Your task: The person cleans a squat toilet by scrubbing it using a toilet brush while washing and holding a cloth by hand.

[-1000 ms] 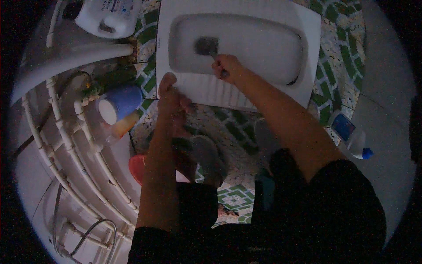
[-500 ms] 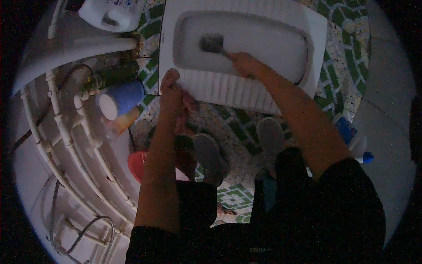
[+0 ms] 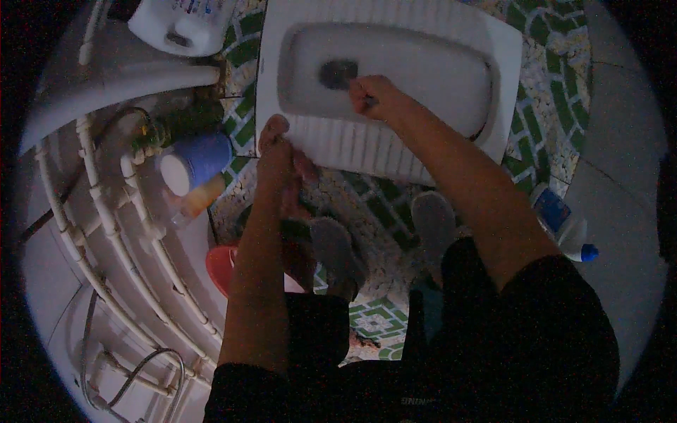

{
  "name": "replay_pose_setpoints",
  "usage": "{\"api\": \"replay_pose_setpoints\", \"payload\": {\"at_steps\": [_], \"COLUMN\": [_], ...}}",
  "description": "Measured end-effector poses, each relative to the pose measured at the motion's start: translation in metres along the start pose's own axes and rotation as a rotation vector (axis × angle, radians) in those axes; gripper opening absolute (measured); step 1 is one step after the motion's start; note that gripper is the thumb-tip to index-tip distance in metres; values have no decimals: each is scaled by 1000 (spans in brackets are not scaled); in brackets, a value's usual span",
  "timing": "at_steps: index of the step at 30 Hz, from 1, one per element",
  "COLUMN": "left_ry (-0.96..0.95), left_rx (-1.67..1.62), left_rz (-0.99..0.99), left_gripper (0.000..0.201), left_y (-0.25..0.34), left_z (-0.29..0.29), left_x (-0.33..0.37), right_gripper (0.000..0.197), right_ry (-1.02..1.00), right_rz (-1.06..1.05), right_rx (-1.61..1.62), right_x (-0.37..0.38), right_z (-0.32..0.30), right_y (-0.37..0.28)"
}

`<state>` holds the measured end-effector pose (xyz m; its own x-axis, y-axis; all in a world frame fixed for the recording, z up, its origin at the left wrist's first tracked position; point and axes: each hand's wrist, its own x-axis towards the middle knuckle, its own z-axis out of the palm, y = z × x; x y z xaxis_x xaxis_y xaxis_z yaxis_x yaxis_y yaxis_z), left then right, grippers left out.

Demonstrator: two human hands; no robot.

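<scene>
A white squat toilet pan [image 3: 395,56] with ribbed foot rests is set in the floor before me. My right hand [image 3: 375,97] is closed round the handle of a toilet brush [image 3: 337,73], whose dark head is on the floor of the basin toward its left end. The fist covers most of the handle. At the pan's near left corner, my left hand [image 3: 273,135] is held with curled fingers. Something pinkish and limp [image 3: 303,168] hangs beside that wrist; dim light hides what it is and how it is gripped.
White pipes [image 3: 106,204] run along the left wall. Near them stand a blue tub [image 3: 201,162], a green bottle [image 3: 187,123] and a white jug [image 3: 180,28]. A red vessel [image 3: 220,268] is by my left foot. A blue-labelled bottle [image 3: 553,210] stands at right.
My right hand has moved a little left and closer to the brush head, which is slightly lower in view. The left hand has barely moved.
</scene>
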<state>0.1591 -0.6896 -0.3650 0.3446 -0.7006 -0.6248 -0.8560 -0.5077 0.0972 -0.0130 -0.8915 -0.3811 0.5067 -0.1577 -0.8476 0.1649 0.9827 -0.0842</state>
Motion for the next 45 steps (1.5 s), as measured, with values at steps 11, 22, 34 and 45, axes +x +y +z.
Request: {"api": "replay_pose_setpoints", "payload": {"at_steps": [11,22,34,45], "left_ry": [6,-18,-43,92], "left_rx": [9,14,-32,107], "left_rz": [7,-22,25,178], "left_gripper": [24,24,22,33], "left_y": [-3,-9,7,-23], "left_z": [3,-8,-15,4], "left_x": [-4,-8,-4,8], "right_gripper": [19,9,31,15], "right_ry": [-71,-21,-39,-33], "right_rz": [-127,-63,-384,-246], "right_rx": [-50,-885,-1708,-1260], "right_x": [-4,-9,10,7], "right_z": [8,-19,-52,-19], "right_y": [32,14,5,22]}}
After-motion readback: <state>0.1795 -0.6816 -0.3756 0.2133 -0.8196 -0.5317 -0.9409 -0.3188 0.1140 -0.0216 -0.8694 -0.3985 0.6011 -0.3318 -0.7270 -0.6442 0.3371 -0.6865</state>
